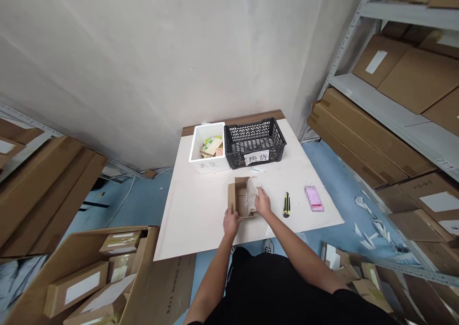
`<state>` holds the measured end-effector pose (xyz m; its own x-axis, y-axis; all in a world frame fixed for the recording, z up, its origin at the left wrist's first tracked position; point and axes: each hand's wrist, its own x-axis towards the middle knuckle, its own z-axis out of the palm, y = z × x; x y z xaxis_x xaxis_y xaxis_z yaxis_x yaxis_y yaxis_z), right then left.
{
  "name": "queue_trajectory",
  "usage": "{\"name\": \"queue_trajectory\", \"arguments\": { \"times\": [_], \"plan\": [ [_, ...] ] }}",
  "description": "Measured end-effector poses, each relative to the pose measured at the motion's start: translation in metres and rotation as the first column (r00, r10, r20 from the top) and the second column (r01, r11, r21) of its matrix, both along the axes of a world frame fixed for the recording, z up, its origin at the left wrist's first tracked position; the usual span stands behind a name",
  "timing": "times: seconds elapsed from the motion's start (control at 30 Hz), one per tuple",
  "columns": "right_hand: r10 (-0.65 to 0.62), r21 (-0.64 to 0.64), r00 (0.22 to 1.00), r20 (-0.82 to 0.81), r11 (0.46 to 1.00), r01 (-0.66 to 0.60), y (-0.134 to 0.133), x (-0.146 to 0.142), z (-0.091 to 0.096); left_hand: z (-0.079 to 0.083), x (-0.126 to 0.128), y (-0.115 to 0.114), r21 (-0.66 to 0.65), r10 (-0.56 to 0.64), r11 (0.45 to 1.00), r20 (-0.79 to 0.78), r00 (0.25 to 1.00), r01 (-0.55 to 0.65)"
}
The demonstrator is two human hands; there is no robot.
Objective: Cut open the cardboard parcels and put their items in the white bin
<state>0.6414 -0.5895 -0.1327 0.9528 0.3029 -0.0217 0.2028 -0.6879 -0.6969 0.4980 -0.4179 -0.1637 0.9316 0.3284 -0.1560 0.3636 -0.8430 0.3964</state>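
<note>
A small open cardboard box (pixel 232 194) stands near the front middle of the white table. My left hand (pixel 231 221) grips its near left corner, fingers closed on the cardboard. My right hand (pixel 263 202) is closed on crumpled white packing paper (pixel 252 191) at the box's right side, partly inside the opening. Whether anything lies under the paper is hidden. To the right of my right hand lies a yellow and black box cutter (pixel 286 205). Farther right is a pink item (pixel 314 198), blurred by pixels.
At the table's (pixel 186 210) back stand a white bin (pixel 210 166) holding packets and a black plastic crate (pixel 254 145) with a handwritten label. A large carton (pixel 150 239) of boxes is at the lower left. Shelves (pixel 394 95) of cartons line the right side; paper scraps (pixel 369 234) litter the floor.
</note>
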Motion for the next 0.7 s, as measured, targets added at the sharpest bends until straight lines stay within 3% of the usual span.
{"name": "queue_trajectory", "arguments": {
  "times": [0.1,0.2,0.3,0.37,0.43,0.53,0.63,0.7],
  "plan": [
    [-0.032,0.24,0.999,-0.009,0.97,0.033,-0.015,0.017,-0.008,0.012,-0.009,0.06,0.049,0.052,0.997,-0.008,0.999,-0.052],
    [-0.047,0.383,0.988,-0.148,0.918,0.101,-0.025,0.03,-0.028,0.023,-0.024,0.12,0.103,0.092,0.991,-0.012,0.996,-0.091],
    [-0.062,0.392,0.944,-0.323,0.9,0.193,-0.032,0.034,-0.055,0.032,-0.038,0.162,0.136,0.157,0.979,-0.043,0.987,-0.15],
    [-0.097,0.281,0.903,-0.419,0.931,0.231,-0.039,0.033,-0.072,0.037,-0.045,0.178,0.123,0.202,0.974,-0.071,0.977,-0.193],
    [-0.185,0.084,0.873,-0.451,0.965,0.248,-0.047,0.029,-0.083,0.042,-0.049,0.183,0.109,0.252,0.964,-0.071,0.965,-0.243],
    [-0.272,-0.217,0.899,-0.344,0.954,0.206,-0.053,0.019,-0.089,0.045,-0.052,0.171,0.127,0.282,0.95,0.031,0.959,-0.284],
    [-0.08,-0.352,0.972,-0.221,0.936,-0.003,-0.039,0.007,-0.087,0.047,-0.052,0.14,0.153,0.269,0.941,0.21,0.94,-0.303],
    [0.082,-0.385,0.966,-0.244,0.906,-0.174,-0.022,0.001,-0.087,0.048,-0.052,0.113,0.16,0.277,0.927,0.323,0.905,-0.34]
  ]
}}
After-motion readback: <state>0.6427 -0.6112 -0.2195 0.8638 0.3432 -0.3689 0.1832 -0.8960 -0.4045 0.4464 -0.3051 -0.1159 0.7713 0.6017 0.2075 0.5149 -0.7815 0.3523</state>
